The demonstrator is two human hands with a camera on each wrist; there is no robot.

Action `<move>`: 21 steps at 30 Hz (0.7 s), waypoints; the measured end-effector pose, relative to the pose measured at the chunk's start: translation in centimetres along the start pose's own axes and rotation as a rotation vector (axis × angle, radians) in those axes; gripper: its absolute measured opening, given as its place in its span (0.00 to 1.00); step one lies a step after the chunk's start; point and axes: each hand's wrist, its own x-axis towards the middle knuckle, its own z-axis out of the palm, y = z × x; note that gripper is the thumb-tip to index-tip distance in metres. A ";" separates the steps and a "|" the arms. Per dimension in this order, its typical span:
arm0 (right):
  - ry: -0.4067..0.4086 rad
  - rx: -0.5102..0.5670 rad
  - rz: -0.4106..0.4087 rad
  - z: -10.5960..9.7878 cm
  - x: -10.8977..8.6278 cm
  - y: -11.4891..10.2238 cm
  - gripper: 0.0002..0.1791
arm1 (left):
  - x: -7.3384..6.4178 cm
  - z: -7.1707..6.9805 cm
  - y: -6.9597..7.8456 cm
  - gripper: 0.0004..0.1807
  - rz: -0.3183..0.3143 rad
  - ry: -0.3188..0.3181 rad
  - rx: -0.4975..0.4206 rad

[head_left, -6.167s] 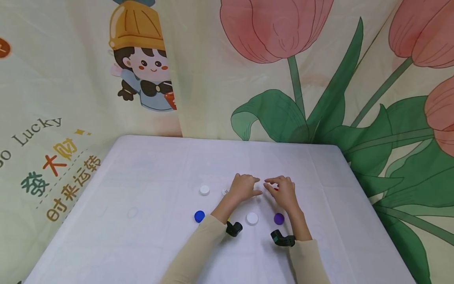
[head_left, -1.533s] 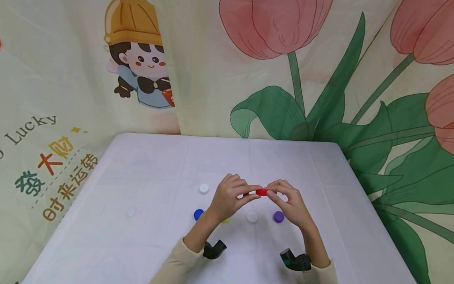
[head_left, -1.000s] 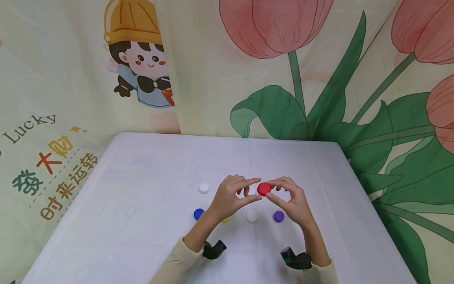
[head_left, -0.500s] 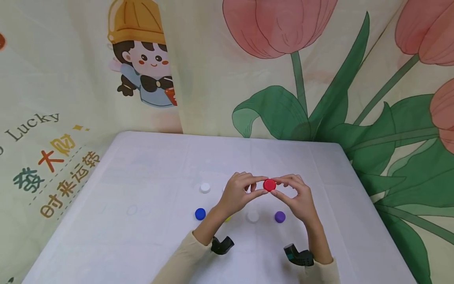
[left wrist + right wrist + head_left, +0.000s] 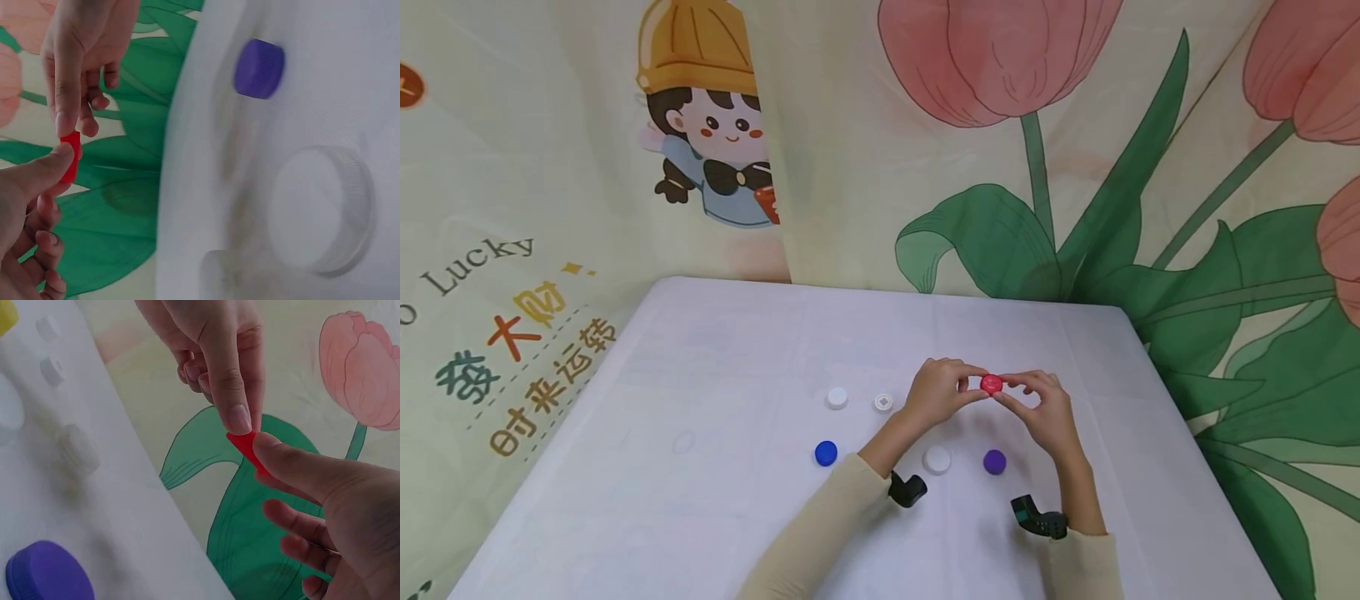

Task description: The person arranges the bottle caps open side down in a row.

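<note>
Between both hands, in the head view, a red bottle cap is held up over the table. My left hand pinches its left side with thumb and forefinger. Its right side is pinched by my right hand. In the left wrist view the red cap appears edge-on between the thumbs, and the right wrist view shows the red cap tilted. Nearest below the hands lie a purple cap and a large white cap on the table.
Left of the hands are a blue cap, a white cap and a small white cap with a patterned face. A yellow cap shows at the right wrist view's corner. The white-covered table meets a printed backdrop.
The red cap has come off the table into the hands. A second ago only the right hand held it; now the left pinches it too. Both hands have shifted right.
</note>
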 end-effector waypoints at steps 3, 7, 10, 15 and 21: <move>-0.063 -0.060 0.068 0.4 -0.1 1.3 0.20 | 0.4 1.4 -0.3 0.19 -0.029 -0.064 0.055; -0.141 -0.121 0.131 0.8 -0.4 1.9 0.20 | 0.7 2.8 -0.7 0.18 -0.061 -0.153 0.124; -0.175 -0.141 0.150 1.1 -0.7 2.3 0.18 | 0.9 3.6 -0.8 0.17 -0.081 -0.211 0.183; -0.192 -0.195 0.154 1.7 -0.9 3.2 0.15 | 1.0 4.7 -0.7 0.16 -0.107 -0.261 0.277; -0.205 -0.240 0.160 2.2 -1.1 3.9 0.14 | 1.0 5.4 -0.4 0.16 -0.115 -0.278 0.363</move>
